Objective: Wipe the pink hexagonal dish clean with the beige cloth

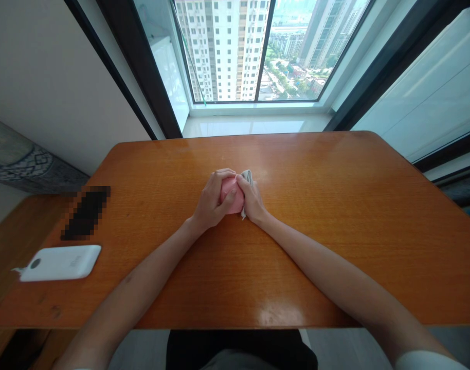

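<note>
Near the middle of the wooden table (335, 205), a small pink rounded object (232, 196) is between my two hands; its exact kind does not show. My left hand (214, 198) is wrapped round its left side, with the thumb across its front. A grey-white cloth (247, 177) is bunched in my right hand (252, 199), which presses it against the pink object's right side. Part of the cloth hangs out below the fingers. The far side of the pink object is hidden by my fingers.
A white power bank-like device (61, 263) with a short cable lies at the table's left edge. Behind it is a dark pixelated patch (86, 213). A wooden bench (11, 246) stands at the left, and a window (250, 51) lies beyond the far edge.
</note>
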A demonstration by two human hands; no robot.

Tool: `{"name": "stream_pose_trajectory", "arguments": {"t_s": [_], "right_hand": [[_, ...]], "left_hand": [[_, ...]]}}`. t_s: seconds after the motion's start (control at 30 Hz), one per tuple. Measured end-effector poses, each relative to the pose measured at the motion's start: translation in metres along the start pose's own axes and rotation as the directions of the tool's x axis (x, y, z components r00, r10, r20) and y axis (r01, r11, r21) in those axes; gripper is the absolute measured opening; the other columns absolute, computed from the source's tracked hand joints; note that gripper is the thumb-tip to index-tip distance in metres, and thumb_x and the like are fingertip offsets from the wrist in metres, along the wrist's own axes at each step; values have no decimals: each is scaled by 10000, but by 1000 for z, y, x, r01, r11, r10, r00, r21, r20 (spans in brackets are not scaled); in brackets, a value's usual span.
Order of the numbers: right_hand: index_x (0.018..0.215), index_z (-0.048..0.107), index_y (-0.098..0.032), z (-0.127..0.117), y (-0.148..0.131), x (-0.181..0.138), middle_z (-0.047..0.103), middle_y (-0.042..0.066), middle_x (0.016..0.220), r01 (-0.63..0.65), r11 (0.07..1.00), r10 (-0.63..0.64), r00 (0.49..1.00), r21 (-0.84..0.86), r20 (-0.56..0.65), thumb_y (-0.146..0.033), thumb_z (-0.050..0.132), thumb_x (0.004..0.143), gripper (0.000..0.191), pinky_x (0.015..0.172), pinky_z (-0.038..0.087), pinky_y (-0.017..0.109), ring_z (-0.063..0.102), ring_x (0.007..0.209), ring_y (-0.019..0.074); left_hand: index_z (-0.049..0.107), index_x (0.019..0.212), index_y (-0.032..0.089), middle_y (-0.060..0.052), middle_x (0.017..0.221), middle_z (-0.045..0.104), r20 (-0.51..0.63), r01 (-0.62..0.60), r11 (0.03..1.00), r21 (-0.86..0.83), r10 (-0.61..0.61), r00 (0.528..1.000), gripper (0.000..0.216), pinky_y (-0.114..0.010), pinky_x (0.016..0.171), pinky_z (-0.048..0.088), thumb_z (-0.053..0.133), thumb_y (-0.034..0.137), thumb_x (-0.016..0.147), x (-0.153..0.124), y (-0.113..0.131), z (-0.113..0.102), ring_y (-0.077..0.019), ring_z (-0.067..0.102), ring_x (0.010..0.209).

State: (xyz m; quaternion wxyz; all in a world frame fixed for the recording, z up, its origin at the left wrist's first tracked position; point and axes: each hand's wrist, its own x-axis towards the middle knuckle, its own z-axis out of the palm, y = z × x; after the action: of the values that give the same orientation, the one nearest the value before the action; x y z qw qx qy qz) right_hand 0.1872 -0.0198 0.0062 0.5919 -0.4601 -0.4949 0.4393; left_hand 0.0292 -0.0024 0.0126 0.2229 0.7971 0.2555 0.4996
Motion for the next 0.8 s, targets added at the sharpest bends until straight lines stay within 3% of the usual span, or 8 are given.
{"name": "stream_pose_trajectory", "arguments": {"t_s": [0.13, 0.27, 0.37, 0.53, 0.63, 0.7, 0.8], "right_hand": [[752, 481, -255, -1, -2, -1, 430, -44, 720, 3, 1000, -2, 1000, -14, 31, -695, 610, 987, 515, 598, 373, 273, 397, 673, 131], [728, 457, -252, 1, -6, -4, 421, -49, 682, -19, 1000, 21, 998, -25, 68, -711, 619, 968, 543, 567, 331, 272, 388, 634, 115], [722, 450, -253, 2, -9, -6, 434, -48, 660, -26, 1000, 27, 994, -16, 101, -735, 644, 938, 563, 558, 331, 271, 398, 622, 110], [750, 458, -250, 1, -7, -7, 456, -47, 678, -15, 1000, 15, 994, -1, 111, -711, 648, 956, 539, 568, 344, 266, 422, 634, 111], [729, 459, -247, 0, -5, -8, 438, -52, 663, 3, 1000, 1, 993, -26, 117, -698, 639, 974, 544, 559, 317, 269, 398, 618, 106], [709, 449, -247, -1, -4, -8, 425, -55, 649, 6, 999, -1, 992, -39, 130, -695, 634, 978, 554, 555, 303, 273, 379, 612, 104], [715, 459, -248, 0, -5, -6, 426, -54, 660, -7, 1000, 11, 992, -31, 124, -687, 627, 972, 536, 567, 315, 274, 376, 631, 111]], "left_hand": [[636, 1296, 241, -95, 1283, 709, -27, 224, 972, -69, -226, 974, 334, -425, 1119, 517, 551, 511, 1118, 6, 11, 3, -256, 677, 1189], [686, 1092, 214, -45, 1057, 734, -14, 522, 819, -238, -541, 841, 348, -352, 921, 537, 544, 531, 1073, 14, 14, 3, -214, 669, 950], [705, 1003, 198, -28, 944, 710, 42, 606, 721, -337, -631, 774, 399, -327, 820, 514, 534, 555, 1052, 18, 12, 2, -195, 625, 843], [710, 1004, 208, -18, 935, 712, 4, 584, 730, -354, -624, 782, 375, -321, 814, 510, 559, 550, 1035, 15, 10, 6, -194, 629, 841], [712, 1071, 222, -38, 1040, 746, -49, 544, 781, -307, -584, 810, 414, -346, 899, 545, 512, 584, 1068, 10, 10, 7, -220, 681, 943], [707, 1160, 235, -66, 1199, 758, -149, 432, 869, -241, -473, 868, 447, -386, 1036, 550, 460, 603, 1106, 6, 9, 6, -250, 704, 1120], [669, 1319, 239, -119, 1393, 710, -180, 105, 989, -102, -122, 976, 449, -472, 1182, 518, 459, 590, 1133, 0, 3, 0, -295, 657, 1343]]}}
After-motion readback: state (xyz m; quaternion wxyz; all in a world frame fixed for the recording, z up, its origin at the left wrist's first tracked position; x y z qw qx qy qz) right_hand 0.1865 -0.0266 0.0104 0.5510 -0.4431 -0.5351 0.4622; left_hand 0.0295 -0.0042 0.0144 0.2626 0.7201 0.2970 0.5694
